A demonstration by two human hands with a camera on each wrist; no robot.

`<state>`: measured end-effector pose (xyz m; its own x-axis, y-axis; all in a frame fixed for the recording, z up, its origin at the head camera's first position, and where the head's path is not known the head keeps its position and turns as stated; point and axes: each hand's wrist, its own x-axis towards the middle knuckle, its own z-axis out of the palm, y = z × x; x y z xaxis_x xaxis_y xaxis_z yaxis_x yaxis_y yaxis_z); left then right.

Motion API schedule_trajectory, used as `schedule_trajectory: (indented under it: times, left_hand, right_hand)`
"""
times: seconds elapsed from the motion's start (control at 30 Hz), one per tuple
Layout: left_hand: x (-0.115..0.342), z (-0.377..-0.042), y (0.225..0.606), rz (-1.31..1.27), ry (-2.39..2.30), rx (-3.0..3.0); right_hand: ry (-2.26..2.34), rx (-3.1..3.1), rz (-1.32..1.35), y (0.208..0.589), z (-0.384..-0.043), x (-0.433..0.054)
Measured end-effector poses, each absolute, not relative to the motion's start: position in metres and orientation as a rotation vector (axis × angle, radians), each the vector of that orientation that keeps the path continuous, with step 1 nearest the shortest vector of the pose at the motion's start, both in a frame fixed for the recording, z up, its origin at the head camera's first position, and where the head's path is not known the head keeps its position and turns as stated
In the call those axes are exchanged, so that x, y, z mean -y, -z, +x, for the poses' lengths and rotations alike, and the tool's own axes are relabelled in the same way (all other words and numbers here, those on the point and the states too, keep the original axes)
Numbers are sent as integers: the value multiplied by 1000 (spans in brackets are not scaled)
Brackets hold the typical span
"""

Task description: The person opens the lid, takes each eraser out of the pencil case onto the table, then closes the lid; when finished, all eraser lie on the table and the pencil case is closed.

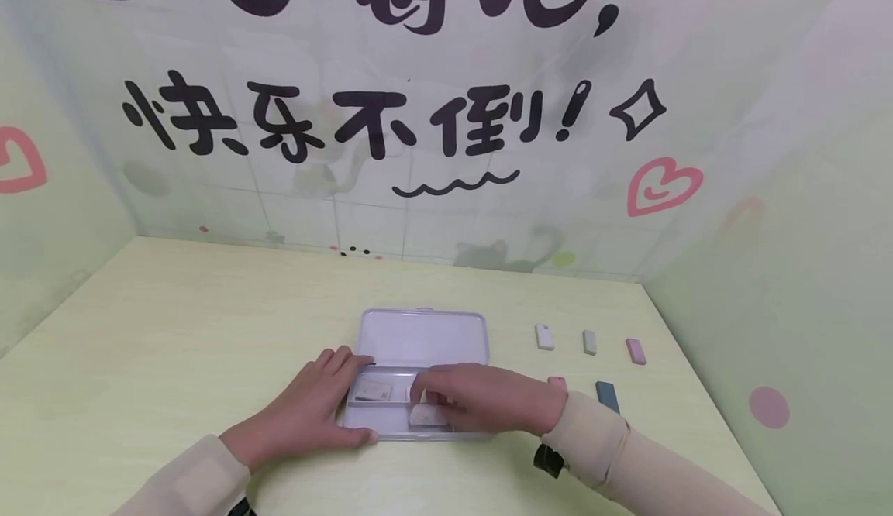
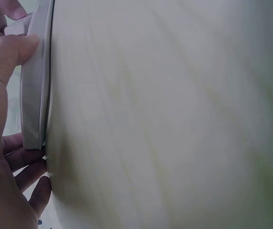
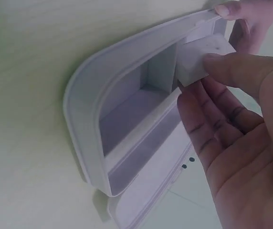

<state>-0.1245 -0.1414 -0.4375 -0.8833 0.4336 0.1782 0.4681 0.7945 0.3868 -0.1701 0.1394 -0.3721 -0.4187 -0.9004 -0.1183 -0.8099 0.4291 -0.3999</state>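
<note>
A white rectangular block (image 3: 193,58) is pinched between the right hand's (image 1: 484,400) thumb and fingers at an open pale-lilac plastic case's (image 1: 424,338) near side, the left hand (image 1: 310,406) gripping its left end; placing seems underway, next calling for careful release. Black wall lettering (image 1: 373,121) reads "快乐不倒!" (upper line cropped).

Open room on the table (image 1: 174,330) stretched from its left edge to the left hand (image 1: 310,407). Behind the opened lid (image 1: 422,338), a free strip ran to the back edge. The right hand (image 1: 481,398) blocked the case's (image 1: 387,421) right half from above; small blocks (image 1: 545,337) lay toward the right edge, gaps between them.
</note>
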Motion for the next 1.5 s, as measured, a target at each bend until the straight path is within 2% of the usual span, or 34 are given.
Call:
schedule_trajectory:
  times: [0.3, 0.53, 0.63, 1.13, 1.5]
  left_hand:
    - [141, -124, 438, -737, 662, 2895]
    - [141, -123, 439, -738, 652, 2887]
    - [142, -123, 438, -736, 655, 2886]
    - [142, -123, 439, -742, 642, 2872]
    - [141, -123, 438, -742, 640, 2879]
  right_hand:
    - [730, -2345, -1269, 376, -173, -150]
    - [1176, -2156, -953, 377, -173, -155]
    - [1250, -2102, -898, 377, -172, -157]
    - [1393, -2204, -693, 376, -173, -178]
    - [1331, -2322, -637, 373, -172, -240]
